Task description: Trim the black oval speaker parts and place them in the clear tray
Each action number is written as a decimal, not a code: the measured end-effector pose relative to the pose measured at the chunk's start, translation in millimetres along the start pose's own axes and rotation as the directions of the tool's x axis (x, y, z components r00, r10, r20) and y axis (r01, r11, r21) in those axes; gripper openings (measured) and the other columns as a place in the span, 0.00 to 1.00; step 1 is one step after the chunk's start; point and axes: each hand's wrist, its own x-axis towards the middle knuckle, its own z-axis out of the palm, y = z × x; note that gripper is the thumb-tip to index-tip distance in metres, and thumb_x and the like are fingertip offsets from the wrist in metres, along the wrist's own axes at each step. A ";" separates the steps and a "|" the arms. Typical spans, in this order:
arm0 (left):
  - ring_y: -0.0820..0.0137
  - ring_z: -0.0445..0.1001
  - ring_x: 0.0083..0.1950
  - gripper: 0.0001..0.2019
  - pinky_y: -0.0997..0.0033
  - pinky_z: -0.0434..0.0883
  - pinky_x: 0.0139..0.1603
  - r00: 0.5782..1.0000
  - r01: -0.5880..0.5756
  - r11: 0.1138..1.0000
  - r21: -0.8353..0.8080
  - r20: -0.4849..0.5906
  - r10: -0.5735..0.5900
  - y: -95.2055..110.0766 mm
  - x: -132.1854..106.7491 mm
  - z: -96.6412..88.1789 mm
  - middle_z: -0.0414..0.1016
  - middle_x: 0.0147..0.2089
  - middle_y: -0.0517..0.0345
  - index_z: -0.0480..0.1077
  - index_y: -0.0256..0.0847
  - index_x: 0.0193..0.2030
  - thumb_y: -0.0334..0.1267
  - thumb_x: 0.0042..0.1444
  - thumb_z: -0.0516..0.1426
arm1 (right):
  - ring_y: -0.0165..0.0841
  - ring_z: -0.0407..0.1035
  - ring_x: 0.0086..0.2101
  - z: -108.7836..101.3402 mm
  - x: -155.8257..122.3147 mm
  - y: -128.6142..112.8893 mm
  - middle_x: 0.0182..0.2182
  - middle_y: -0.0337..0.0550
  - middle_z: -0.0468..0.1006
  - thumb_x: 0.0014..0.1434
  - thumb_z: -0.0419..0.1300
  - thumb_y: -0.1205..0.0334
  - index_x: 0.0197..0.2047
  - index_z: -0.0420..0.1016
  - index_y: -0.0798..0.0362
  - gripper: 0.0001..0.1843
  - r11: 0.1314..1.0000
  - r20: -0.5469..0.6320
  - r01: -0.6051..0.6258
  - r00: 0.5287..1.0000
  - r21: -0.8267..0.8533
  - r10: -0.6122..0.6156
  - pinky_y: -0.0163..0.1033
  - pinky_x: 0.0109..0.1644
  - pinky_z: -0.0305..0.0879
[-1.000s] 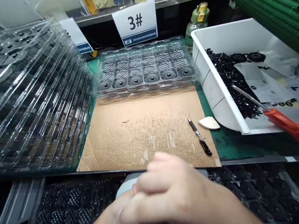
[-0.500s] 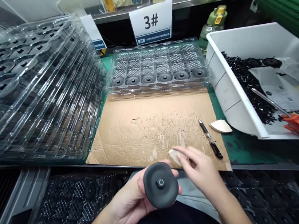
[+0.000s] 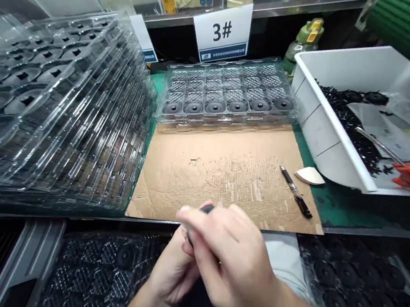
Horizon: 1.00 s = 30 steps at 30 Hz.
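The right hand [image 3: 230, 262] covers the left hand [image 3: 174, 275]; both are clenched around a mostly hidden black disc [image 3: 208, 208]. Ahead lies scuffed cardboard [image 3: 225, 171] on a green bench mat [image 3: 352, 205].

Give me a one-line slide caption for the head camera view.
Both hands work a black disc over a scored cardboard mat.

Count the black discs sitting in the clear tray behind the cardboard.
6, side by side in the front row of the clear tray: at and. The rows behind look empty, though glare may hide some.
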 end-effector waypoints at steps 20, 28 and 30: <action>0.62 0.76 0.50 0.27 0.73 0.72 0.48 0.972 0.021 0.991 -0.133 0.235 0.011 12.0 -5.8 -29.6 0.76 0.53 0.54 0.73 0.48 0.48 0.43 0.38 0.68 | 0.31 0.70 0.34 -1.7 -32.6 63.2 0.35 0.41 0.76 0.64 0.52 0.65 0.49 0.73 0.49 0.13 0.936 0.111 -0.351 0.930 -0.023 0.351 0.34 0.36 0.65; 0.64 0.78 0.46 0.25 0.74 0.72 0.47 0.966 0.057 0.994 -0.091 0.257 -0.032 14.2 -1.0 -15.8 0.79 0.48 0.57 0.74 0.45 0.47 0.40 0.38 0.69 | 0.33 0.72 0.34 -4.7 -72.9 67.6 0.34 0.40 0.77 0.64 0.53 0.63 0.48 0.74 0.48 0.12 0.891 0.190 -0.445 0.871 -0.090 0.454 0.36 0.34 0.68; 0.63 0.77 0.47 0.25 0.72 0.72 0.49 0.957 0.058 0.994 -0.091 0.289 -0.030 12.3 -1.0 -13.7 0.79 0.48 0.56 0.73 0.45 0.47 0.41 0.39 0.68 | 0.33 0.72 0.39 -19.1 -55.4 50.3 0.41 0.40 0.77 0.63 0.54 0.63 0.50 0.72 0.44 0.13 0.889 0.044 -0.452 0.889 -0.072 0.456 0.34 0.33 0.68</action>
